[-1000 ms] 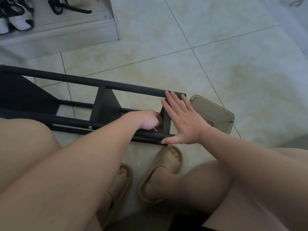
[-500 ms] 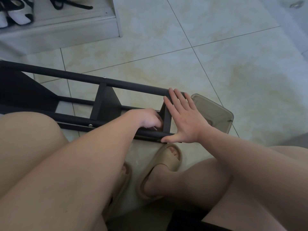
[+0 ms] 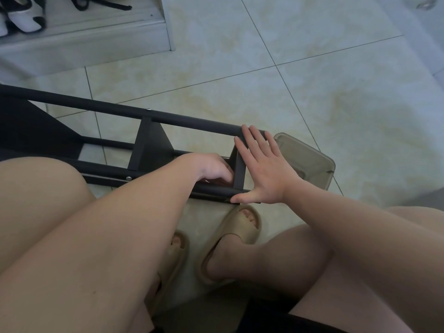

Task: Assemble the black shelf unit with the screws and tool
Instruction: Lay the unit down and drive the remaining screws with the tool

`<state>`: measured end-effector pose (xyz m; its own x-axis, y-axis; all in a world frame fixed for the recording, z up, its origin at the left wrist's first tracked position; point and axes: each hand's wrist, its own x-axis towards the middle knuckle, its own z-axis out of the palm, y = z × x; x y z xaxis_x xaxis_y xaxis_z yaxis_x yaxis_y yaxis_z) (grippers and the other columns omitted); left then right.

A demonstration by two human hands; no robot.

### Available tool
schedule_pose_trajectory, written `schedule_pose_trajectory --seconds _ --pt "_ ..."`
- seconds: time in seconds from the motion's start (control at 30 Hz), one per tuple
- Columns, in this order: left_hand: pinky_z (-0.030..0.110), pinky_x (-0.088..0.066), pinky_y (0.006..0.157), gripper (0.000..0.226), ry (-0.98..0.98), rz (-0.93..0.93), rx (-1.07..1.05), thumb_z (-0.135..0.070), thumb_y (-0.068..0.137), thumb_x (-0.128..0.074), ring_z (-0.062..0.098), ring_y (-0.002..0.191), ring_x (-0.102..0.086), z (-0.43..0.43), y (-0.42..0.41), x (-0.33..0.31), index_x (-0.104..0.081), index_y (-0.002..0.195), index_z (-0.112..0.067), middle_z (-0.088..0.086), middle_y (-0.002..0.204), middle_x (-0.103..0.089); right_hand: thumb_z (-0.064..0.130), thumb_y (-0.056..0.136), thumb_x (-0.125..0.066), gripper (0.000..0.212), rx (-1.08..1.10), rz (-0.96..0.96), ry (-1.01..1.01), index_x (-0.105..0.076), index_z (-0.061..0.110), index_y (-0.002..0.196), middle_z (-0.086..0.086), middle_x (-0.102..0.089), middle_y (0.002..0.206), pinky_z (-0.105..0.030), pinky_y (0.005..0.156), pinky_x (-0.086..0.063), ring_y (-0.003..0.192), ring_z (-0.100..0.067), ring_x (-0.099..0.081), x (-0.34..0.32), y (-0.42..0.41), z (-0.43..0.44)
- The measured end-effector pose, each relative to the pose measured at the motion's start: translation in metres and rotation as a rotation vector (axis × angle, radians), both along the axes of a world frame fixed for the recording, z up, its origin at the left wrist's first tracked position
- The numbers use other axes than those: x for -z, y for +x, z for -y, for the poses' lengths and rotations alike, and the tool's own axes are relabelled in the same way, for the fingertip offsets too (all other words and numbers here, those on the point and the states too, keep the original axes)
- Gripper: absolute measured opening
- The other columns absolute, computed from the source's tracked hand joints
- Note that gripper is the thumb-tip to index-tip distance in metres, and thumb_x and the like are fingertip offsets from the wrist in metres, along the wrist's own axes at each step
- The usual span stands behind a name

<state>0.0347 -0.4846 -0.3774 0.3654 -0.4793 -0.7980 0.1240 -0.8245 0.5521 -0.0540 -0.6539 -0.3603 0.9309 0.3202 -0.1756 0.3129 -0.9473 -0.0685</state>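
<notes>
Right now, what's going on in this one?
A seated person is working on the black shelf frame, which lies on its side on the tiled floor. The right hand presses flat against its end panel, fingers straight. The left hand reaches inside the frame beside that panel, fingers curled; anything it holds is hidden. A translucent container sits just beyond.

No readable text or markings

The black metal tube shelf frame [image 3: 120,111], the smoky translucent plastic box [image 3: 310,162] just beside its right end, and the white-and-black shoes [image 3: 24,18] beyond it carry no legible lettering, labels or numbers.
</notes>
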Motion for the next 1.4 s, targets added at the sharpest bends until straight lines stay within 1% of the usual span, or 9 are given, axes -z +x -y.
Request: schedule_pose_trajectory --seconds 0.07,0.27,0.4,0.6,0.8,0.9,1.07,1.2,1.4 --pt "0.036 -0.050 0.082 0.029 0.014 -0.006 0.001 -0.032 0.054 -0.070 0.025 0.073 -0.060 0.000 0.000 -0.001 -0.076 0.078 -0.018 -0.001 0.071 -0.068 0.100 0.067 -0.030 0.136 0.000 0.003 0.001 -0.008 0.004 0.161 -0.020 0.008 0.168 -0.052 0.125 0.007 0.155 -0.033 0.013 0.000 0.000 0.000" --pt "0.034 -0.042 0.075 0.025 0.047 -0.025 -0.003 -0.034 0.052 -0.071 0.023 0.064 -0.053 -0.001 -0.004 -0.001 -0.074 0.072 -0.020 -0.008 0.052 -0.060 0.100 0.067 -0.031 0.137 0.000 -0.004 -0.009 -0.006 0.004 0.161 -0.020 0.009 0.168 -0.052 0.125 0.009 0.155 -0.033 0.014 -0.001 -0.003 -0.001" --pt "0.035 -0.043 0.076 0.029 0.046 -0.030 -0.013 -0.034 0.054 -0.071 0.023 0.066 -0.054 -0.001 -0.003 -0.001 -0.075 0.077 -0.017 -0.007 0.054 -0.061 0.099 0.067 -0.032 0.136 -0.002 -0.007 -0.014 -0.007 0.004 0.161 -0.020 0.009 0.168 -0.052 0.125 0.009 0.155 -0.034 0.014 -0.001 -0.004 -0.002" --pt "0.036 -0.048 0.079 0.008 0.054 -0.112 -0.059 -0.023 0.072 -0.076 0.023 0.068 -0.062 -0.004 -0.003 -0.004 -0.073 0.072 -0.015 0.002 0.069 -0.071 0.100 0.067 -0.030 0.136 -0.004 -0.004 -0.018 -0.006 0.004 0.161 -0.020 0.009 0.168 -0.052 0.125 0.009 0.155 -0.033 0.014 -0.002 -0.005 -0.002" --pt "0.033 -0.052 0.087 0.013 0.031 -0.208 -0.080 -0.016 0.086 -0.071 0.020 0.083 -0.070 -0.004 -0.002 -0.002 -0.077 0.095 -0.009 0.002 0.082 -0.077 0.100 0.068 -0.032 0.136 -0.002 -0.005 -0.009 -0.005 0.005 0.161 -0.019 0.010 0.168 -0.052 0.125 0.009 0.155 -0.032 0.016 -0.001 -0.006 -0.002" --pt "0.033 -0.051 0.086 0.011 0.036 -0.267 -0.075 -0.016 0.090 -0.067 0.018 0.083 -0.071 -0.003 -0.003 -0.003 -0.077 0.089 -0.013 0.001 0.084 -0.078 0.100 0.067 -0.032 0.137 0.001 -0.012 -0.018 -0.004 0.006 0.161 -0.019 0.011 0.168 -0.053 0.125 0.008 0.155 -0.032 0.016 -0.001 -0.006 -0.002" --pt "0.028 -0.050 0.072 0.034 0.026 -0.367 -0.068 -0.016 0.094 -0.061 0.011 0.071 -0.074 -0.003 -0.003 -0.006 -0.081 0.067 -0.020 0.002 0.086 -0.078 0.100 0.067 -0.034 0.137 0.003 -0.011 -0.021 -0.005 0.006 0.161 -0.019 0.010 0.168 -0.052 0.125 0.008 0.155 -0.033 0.015 -0.001 -0.006 -0.002" --pt "0.022 -0.050 0.065 0.038 0.027 -0.337 -0.077 -0.015 0.093 -0.063 0.009 0.065 -0.072 -0.001 -0.005 -0.010 -0.079 0.059 -0.020 -0.001 0.076 -0.077 0.100 0.066 -0.033 0.137 0.006 -0.005 -0.008 -0.007 0.004 0.161 -0.020 0.008 0.168 -0.054 0.125 0.006 0.155 -0.034 0.012 -0.001 -0.005 -0.002" --pt "0.024 -0.048 0.067 0.012 0.073 -0.162 -0.089 -0.020 0.086 -0.073 0.015 0.060 -0.064 0.000 -0.005 -0.012 -0.072 0.078 -0.012 -0.001 0.065 -0.071 0.100 0.067 -0.032 0.137 0.000 0.009 -0.007 -0.010 0.003 0.161 -0.021 0.005 0.168 -0.054 0.125 0.004 0.156 -0.035 0.010 0.001 -0.004 -0.002"
